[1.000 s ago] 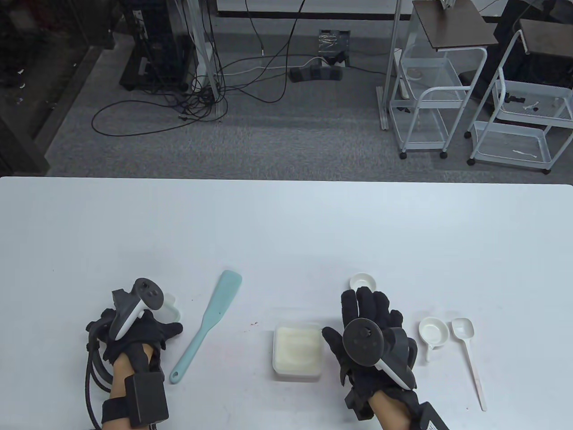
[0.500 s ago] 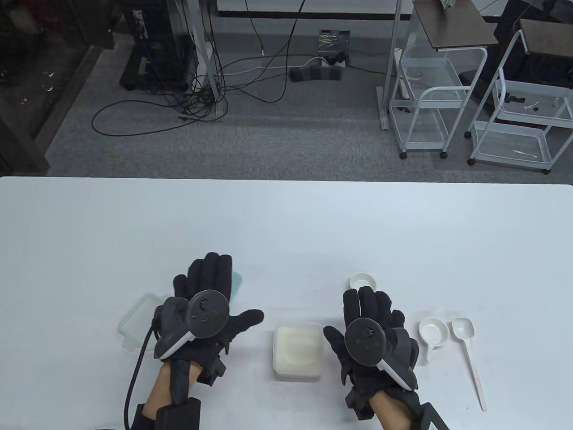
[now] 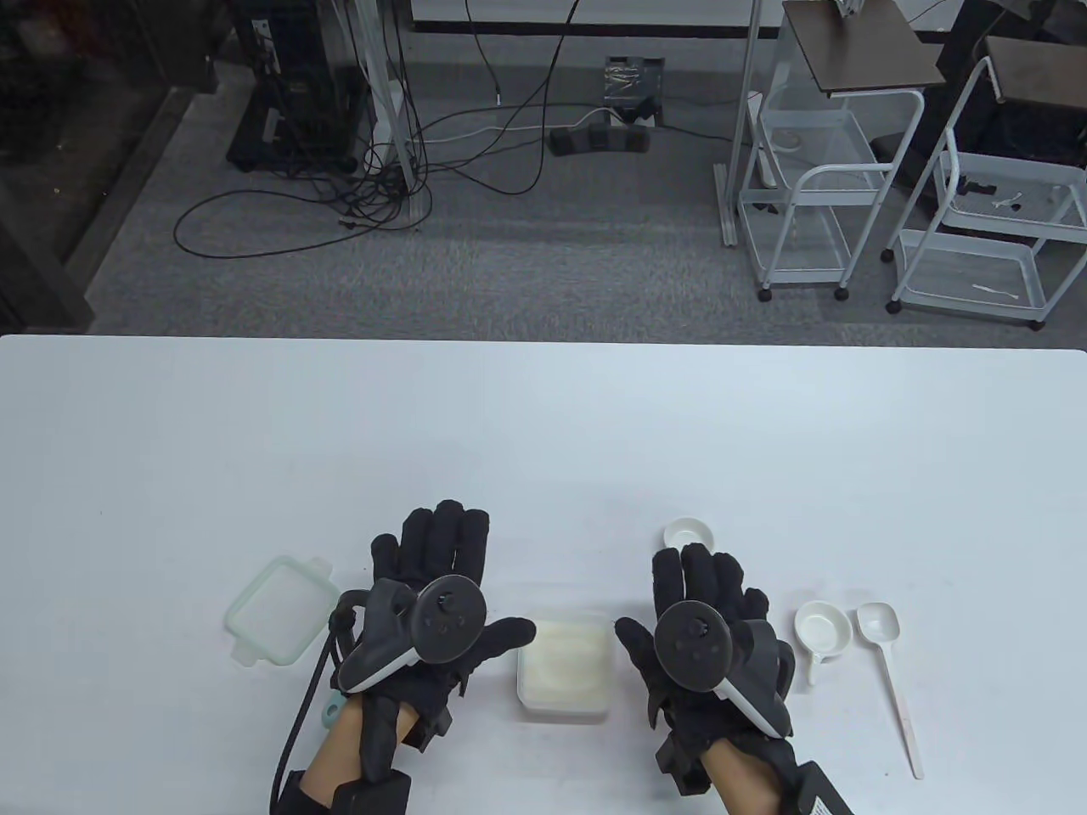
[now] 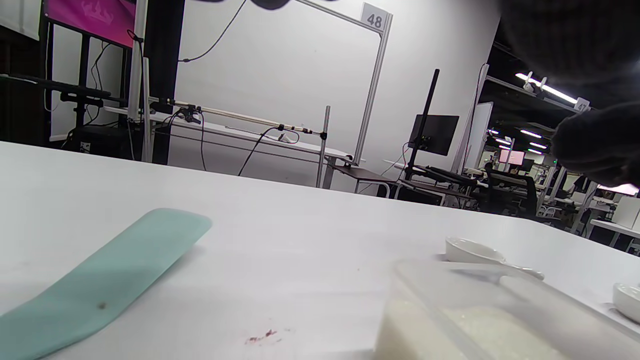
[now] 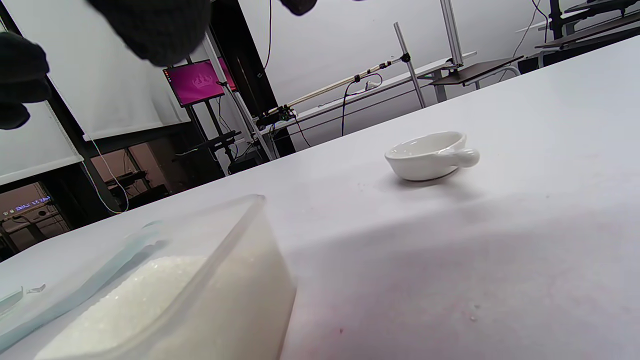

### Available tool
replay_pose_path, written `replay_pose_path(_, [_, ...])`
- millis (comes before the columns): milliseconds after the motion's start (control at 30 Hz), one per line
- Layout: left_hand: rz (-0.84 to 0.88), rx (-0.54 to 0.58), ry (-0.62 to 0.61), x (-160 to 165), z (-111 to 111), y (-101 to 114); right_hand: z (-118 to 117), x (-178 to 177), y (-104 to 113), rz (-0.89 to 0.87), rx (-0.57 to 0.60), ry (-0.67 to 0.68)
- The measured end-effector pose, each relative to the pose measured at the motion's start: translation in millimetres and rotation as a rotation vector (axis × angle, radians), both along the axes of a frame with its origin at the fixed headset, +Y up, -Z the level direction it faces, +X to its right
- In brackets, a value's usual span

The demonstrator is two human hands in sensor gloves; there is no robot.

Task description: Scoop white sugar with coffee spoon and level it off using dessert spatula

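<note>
A clear tub of white sugar (image 3: 567, 671) stands between my hands; it also shows in the left wrist view (image 4: 475, 325) and the right wrist view (image 5: 165, 295). The mint dessert spatula lies under my left hand (image 3: 437, 586); only its handle end (image 3: 329, 713) shows there, while its blade (image 4: 100, 285) lies flat on the table in the left wrist view. My left hand is flat with fingers spread and holds nothing. My right hand (image 3: 705, 607) is flat and empty just right of the tub. The white coffee spoon (image 3: 879, 624) lies at the far right.
The tub's mint-rimmed lid (image 3: 276, 621) lies left of my left hand. A small white dish (image 3: 688, 533) sits past my right fingertips, also in the right wrist view (image 5: 430, 156). A second white dish with a handle (image 3: 822, 632) lies beside the spoon.
My left hand has left the lid on the table and moved right, opening flat over the spatula beside the tub. The right hand has stayed in place.
</note>
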State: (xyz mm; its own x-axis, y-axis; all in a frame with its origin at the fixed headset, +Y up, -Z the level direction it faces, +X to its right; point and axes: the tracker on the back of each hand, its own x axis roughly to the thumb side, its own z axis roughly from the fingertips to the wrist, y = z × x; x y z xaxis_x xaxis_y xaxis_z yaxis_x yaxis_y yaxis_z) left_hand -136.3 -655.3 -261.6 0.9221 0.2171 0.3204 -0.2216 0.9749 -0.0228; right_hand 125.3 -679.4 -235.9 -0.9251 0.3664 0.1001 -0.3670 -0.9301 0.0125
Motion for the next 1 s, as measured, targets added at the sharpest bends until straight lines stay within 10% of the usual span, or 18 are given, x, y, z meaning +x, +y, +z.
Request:
replay_pose_path(367, [-0.048, -0.004, 0.01, 0.2, -0.1, -3.3, -2.2, 92.0, 30.2, -0.063, -0.06, -0.331])
replay_pose_path(633, [-0.049, -0.012, 0.019, -1.2, -0.3, -2.8, 1.5, 183.6, -4.0, -0.116, -0.338, -0.634])
replay_pose_path(1000, [-0.061, -0.041, 0.025, -1.8, -1.4, -5.3, 5.1, 201.4, -29.7, 0.13, -0.602, -0.833])
